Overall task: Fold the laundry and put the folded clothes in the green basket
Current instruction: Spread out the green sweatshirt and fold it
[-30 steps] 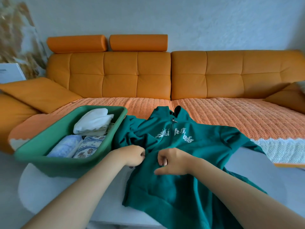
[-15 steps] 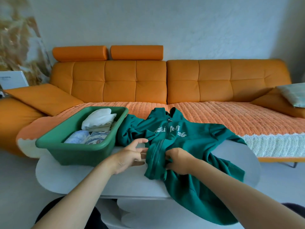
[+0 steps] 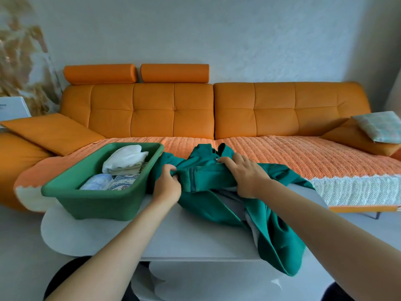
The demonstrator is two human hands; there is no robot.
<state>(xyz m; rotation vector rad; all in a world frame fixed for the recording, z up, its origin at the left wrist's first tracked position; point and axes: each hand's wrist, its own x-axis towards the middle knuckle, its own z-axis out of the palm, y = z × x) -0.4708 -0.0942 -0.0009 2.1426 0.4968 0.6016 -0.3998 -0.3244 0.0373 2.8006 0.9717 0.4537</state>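
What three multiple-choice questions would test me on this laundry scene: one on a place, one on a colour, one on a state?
1. Where does the green basket stand?
A. on the sofa
B. on the white table
C. on the floor

2. What colour is the zip-up sweatshirt?
A. teal
B. orange
C. white

3. What is the left hand doing?
A. lying flat
B. gripping the sweatshirt
C. reaching into the basket

Answers: 1 B, its base sits on the tabletop; 2 A, its outer cloth is teal; 3 B, its fingers curl round bunched cloth.
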